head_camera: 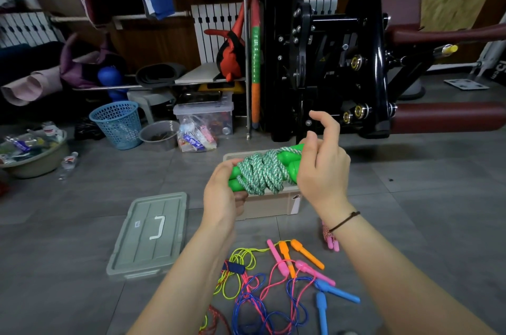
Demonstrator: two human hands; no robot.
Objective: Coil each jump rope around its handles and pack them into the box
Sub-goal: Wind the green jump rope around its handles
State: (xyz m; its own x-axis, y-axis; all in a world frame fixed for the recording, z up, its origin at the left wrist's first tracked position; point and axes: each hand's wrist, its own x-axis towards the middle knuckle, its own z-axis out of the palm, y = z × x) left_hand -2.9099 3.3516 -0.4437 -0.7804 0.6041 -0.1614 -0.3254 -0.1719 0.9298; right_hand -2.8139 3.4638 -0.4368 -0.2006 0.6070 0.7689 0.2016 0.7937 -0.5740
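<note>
Two hands meet over the box (269,207) in your head camera, with a green jump rope (262,173) held between them. Your left hand (222,195) grasps the left end of the two green handles, fingers curled under them and thumb on top. The speckled green-and-white cord is wound in thick turns around the middle of the handles, so the bundle sits level, just above the box's open top. Your right hand (323,165) lies against the right end of the bundle. Its forefinger is lifted and bent, touching nothing, and the thumb tip is near the handle end. The back of the hand hides the other fingers, so you cannot tell whether they clasp the rope. A dark cord bracelet (345,220) circles that wrist.

Left of the box, the grey lid (149,236) lies flat on the floor tiles (410,197). Nearer to you, loose ropes sprawl in a tangle: orange handles (307,254), pink handles (279,258), blue handles (337,293) and a yellow cord (241,254). A small pink-handled rope (333,244) lies just beside your right forearm. Well apart, at the far left, stands a blue basket (118,124).
</note>
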